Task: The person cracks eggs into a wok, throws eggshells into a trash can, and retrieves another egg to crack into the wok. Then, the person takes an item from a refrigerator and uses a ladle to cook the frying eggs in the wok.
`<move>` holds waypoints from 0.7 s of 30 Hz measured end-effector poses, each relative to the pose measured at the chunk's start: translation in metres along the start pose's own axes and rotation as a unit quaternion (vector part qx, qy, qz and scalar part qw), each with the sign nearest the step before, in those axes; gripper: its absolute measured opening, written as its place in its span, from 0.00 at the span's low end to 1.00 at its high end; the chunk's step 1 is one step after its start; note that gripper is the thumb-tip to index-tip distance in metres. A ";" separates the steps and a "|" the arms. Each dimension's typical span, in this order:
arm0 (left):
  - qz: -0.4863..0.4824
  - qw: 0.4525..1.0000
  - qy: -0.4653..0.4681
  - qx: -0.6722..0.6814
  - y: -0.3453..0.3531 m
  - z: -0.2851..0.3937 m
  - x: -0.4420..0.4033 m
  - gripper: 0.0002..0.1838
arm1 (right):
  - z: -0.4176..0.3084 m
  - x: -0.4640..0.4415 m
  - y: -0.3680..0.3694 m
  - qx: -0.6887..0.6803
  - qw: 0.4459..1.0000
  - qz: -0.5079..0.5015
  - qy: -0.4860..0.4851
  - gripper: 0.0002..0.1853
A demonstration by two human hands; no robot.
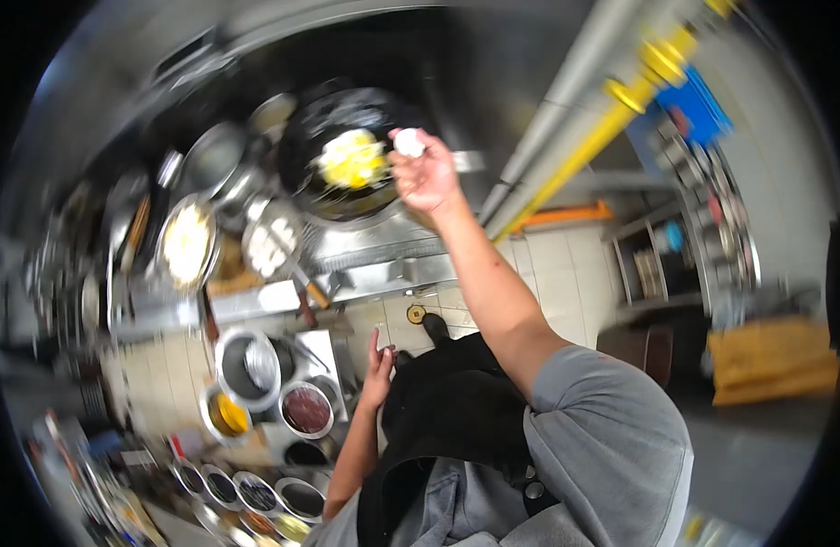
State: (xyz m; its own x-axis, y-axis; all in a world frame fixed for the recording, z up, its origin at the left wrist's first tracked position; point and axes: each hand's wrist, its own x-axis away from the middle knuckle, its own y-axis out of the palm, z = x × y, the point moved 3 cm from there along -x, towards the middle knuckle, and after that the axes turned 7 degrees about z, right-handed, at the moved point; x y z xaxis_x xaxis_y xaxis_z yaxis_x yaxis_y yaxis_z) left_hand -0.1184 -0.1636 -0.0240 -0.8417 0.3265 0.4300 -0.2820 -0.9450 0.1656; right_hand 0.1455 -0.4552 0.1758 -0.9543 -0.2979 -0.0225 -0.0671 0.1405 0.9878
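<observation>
My right hand [424, 173] is raised at the right rim of a black wok [301, 137], its fingers closed round a small white object [408, 142] that looks like an eggshell. Inside the wok lies a yellow and white egg mass [353, 160]. Lower down, near my body, my left hand [377, 372] is held away from the wok with some fingers stretched out, and nothing shows in it. Left of the wok, a strainer [272, 239] holds several white pieces, and a bowl [186, 244] beside it holds pale food.
Metal pots [214, 159] stand left of the wok. Below the counter edge [374, 278] are a bowl of dark red food [307, 409], a bowl of yellow food [227, 416] and several containers. A yellow pipe [580, 155] runs at the right, with a shelf [653, 264] beyond.
</observation>
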 end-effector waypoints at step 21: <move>-0.181 0.829 0.028 -0.528 0.022 -0.182 -0.001 0.34 | -0.324 0.921 -0.094 0.442 0.266 0.770 -0.376 0.22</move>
State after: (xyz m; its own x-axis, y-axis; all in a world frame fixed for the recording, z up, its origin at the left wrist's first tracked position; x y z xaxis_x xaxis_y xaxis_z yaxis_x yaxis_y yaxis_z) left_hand -0.2074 -0.1885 -0.1823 -0.6253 0.6193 0.4748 -0.7420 -0.2836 -0.6074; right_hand -0.6330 -1.0492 0.1127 0.1837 0.9818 -0.0489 0.8468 -0.1833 -0.4993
